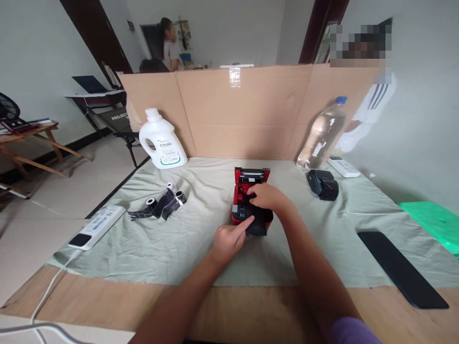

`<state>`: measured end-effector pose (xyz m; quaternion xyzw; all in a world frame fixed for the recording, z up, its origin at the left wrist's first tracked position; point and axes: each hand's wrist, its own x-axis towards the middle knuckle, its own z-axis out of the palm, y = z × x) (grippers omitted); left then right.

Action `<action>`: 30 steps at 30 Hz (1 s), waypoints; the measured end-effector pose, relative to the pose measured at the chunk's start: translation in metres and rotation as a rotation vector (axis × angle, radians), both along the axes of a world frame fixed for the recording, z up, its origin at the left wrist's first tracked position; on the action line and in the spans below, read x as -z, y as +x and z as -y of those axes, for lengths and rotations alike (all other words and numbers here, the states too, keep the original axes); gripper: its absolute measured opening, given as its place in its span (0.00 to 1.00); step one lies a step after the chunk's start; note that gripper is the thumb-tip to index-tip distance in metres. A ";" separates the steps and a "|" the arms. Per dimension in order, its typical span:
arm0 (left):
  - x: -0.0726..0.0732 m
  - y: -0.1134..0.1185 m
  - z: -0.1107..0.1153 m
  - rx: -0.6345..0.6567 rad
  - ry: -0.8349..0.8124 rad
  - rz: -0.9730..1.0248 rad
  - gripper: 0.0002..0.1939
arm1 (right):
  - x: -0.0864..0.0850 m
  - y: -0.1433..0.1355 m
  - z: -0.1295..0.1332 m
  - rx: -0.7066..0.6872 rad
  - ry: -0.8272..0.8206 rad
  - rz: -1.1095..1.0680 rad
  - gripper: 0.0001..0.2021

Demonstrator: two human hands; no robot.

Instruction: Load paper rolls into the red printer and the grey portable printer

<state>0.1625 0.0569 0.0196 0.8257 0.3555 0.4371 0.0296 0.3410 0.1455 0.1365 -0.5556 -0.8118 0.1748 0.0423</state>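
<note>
A small red and black label printer point(235, 197) stands in the middle of the cloth with its lid tipped up and back. A wide black strip point(256, 228) runs out over its front edge. My left hand point(229, 238) is at the front left; its index finger is stretched over the strip and the other fingers are curled. From the right, my right hand point(266, 196) reaches into the open compartment, fingers bent at the upper part of the black strip. The right fingertips are partly hidden, as is the inside of the printer.
Unwound black rolls point(163, 201) lie left, near a white power strip point(96, 228). A white jug point(162, 141) and a water bottle point(322, 134) stand before a cardboard screen point(244, 112). Another black roll point(328, 189) and a phone point(399, 267) lie right. Two people are beyond the screen.
</note>
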 end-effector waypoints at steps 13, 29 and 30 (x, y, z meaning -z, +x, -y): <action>0.000 -0.006 -0.003 0.092 0.067 0.058 0.24 | 0.010 0.026 -0.030 0.565 0.441 -0.650 0.17; -0.004 -0.009 0.001 0.080 0.121 -0.014 0.18 | 0.099 0.025 0.028 0.315 0.194 -1.300 0.23; -0.004 -0.010 0.000 0.040 0.107 0.019 0.18 | 0.103 0.024 0.027 0.310 0.171 -1.355 0.26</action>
